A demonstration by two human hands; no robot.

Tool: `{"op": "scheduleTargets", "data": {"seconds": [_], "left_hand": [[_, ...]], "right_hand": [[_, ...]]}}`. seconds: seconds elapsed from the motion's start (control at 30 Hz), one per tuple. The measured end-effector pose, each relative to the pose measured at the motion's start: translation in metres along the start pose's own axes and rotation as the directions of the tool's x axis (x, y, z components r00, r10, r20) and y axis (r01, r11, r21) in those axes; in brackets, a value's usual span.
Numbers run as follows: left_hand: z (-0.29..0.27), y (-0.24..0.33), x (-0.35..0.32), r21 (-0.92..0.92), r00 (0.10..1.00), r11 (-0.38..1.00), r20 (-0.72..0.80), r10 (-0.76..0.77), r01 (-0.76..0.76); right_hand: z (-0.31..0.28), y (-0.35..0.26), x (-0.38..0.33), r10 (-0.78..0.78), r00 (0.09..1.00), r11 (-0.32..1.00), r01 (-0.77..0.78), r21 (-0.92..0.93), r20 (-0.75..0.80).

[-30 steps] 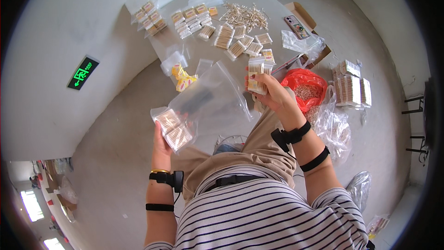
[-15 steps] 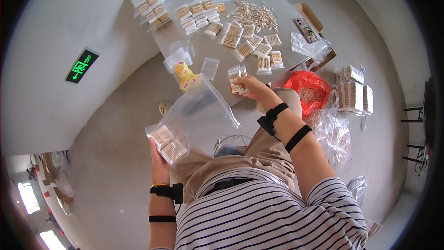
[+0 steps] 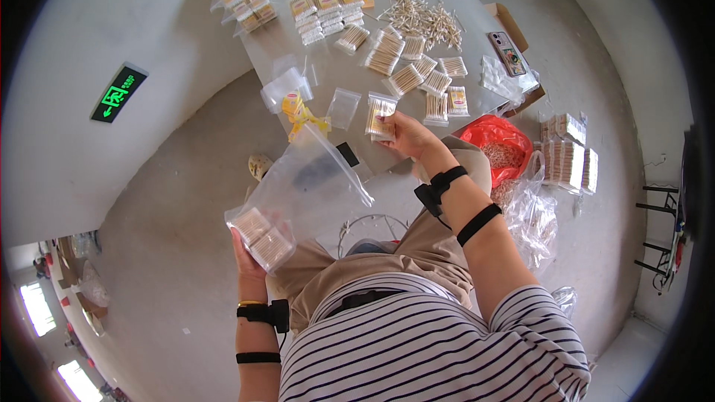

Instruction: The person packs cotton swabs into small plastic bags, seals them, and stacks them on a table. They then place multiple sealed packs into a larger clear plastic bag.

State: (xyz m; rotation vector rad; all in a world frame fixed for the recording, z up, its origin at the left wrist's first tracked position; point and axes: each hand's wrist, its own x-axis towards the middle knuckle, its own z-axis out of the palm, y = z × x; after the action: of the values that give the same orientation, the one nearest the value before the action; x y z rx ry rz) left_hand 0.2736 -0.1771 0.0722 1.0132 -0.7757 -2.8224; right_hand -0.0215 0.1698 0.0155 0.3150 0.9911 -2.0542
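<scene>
My left hand (image 3: 247, 257) is closed on the bottom end of a large clear plastic bag (image 3: 316, 171), which slants up over my lap toward the table. Two packs of cotton swabs (image 3: 261, 240) lie inside its lower end, against my palm. Beyond the table's near edge, my right hand (image 3: 406, 136) pinches a small clear bag of cotton swabs (image 3: 380, 116) with a yellow label, between thumb and fingers. Left of that pack, an unfilled small zip bag (image 3: 343, 108) lies flat on the table, next to a heap of yellow labels (image 3: 296, 108).
Several filled swab packs (image 3: 406, 79) and a loose swab pile (image 3: 424, 21) cover the grey table (image 3: 257, 48). Stacked packs (image 3: 325, 6) stand behind. At right are a phone (image 3: 507, 53), a red bag of swabs (image 3: 497, 145) and bundled packs (image 3: 566, 160) on the floor.
The view has shifted slightly. My right hand still holds the small swab pack, now turned with its labelled face more visible. My left hand keeps the large bag, moved slightly left.
</scene>
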Motion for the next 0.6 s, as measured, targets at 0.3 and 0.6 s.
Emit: {"op": "scheduleTargets", "data": {"seconds": [0.3, 0.6], "left_hand": [[0.016, 0.001, 0.003, 0.063, 0.997, 0.997, 0.058, 0.044, -0.048], [0.028, 0.014, 0.0, 0.157, 0.976, 0.982, 0.206, 0.071, -0.104]], "right_hand": [[0.031, -0.02, -0.035, -0.091, 0.983, 0.994, 0.099, -0.04, 0.156], [0.058, -0.049, -0.122, 0.128, 0.959, 0.896, -0.003, -0.445, 0.252]]}}
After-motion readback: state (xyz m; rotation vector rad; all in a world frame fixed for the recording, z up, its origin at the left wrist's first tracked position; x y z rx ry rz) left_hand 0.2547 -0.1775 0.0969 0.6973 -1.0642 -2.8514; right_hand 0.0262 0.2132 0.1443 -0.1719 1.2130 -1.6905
